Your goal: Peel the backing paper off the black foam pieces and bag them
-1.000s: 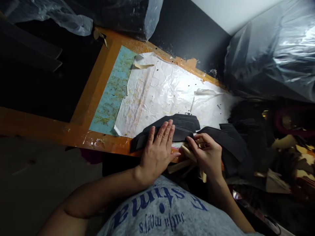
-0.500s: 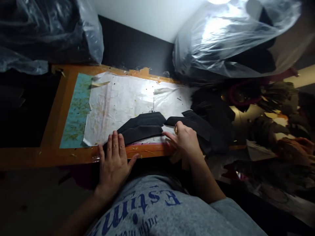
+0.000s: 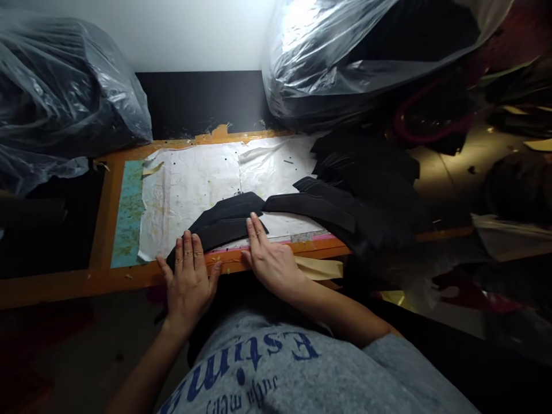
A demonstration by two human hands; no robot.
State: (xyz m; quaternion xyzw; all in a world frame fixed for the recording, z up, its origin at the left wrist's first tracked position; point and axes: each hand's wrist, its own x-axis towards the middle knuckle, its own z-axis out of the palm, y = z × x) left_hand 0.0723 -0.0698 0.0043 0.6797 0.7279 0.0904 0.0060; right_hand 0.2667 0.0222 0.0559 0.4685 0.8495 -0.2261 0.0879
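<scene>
A black curved fabric piece (image 3: pixel 224 231) lies by the front edge of the work board, partly over another black piece (image 3: pixel 230 205). On its left end my left hand (image 3: pixel 188 282) rests flat, fingers outstretched. My right hand (image 3: pixel 273 259) lies on its right end with the first fingers stretched out together over it; the other fingers are partly tucked under and hard to make out. To the right, a further black stitched piece (image 3: pixel 308 208) touches the pair and runs toward a dark heap of cloth.
White paper (image 3: pixel 194 178) covers the board, with a teal strip (image 3: pixel 129 213) at left and orange tape (image 3: pixel 241 261) along the edge. Clear plastic bags (image 3: pixel 77 86) stand at back left and back right. A black cloth heap (image 3: pixel 362 164) lies right; a beige strip (image 3: pixel 321 268) hangs at the front.
My right hand has moved left from beside the pieces onto the right end of the front black piece, its fingers now extended. My left hand stays on the left end. The view has shifted.
</scene>
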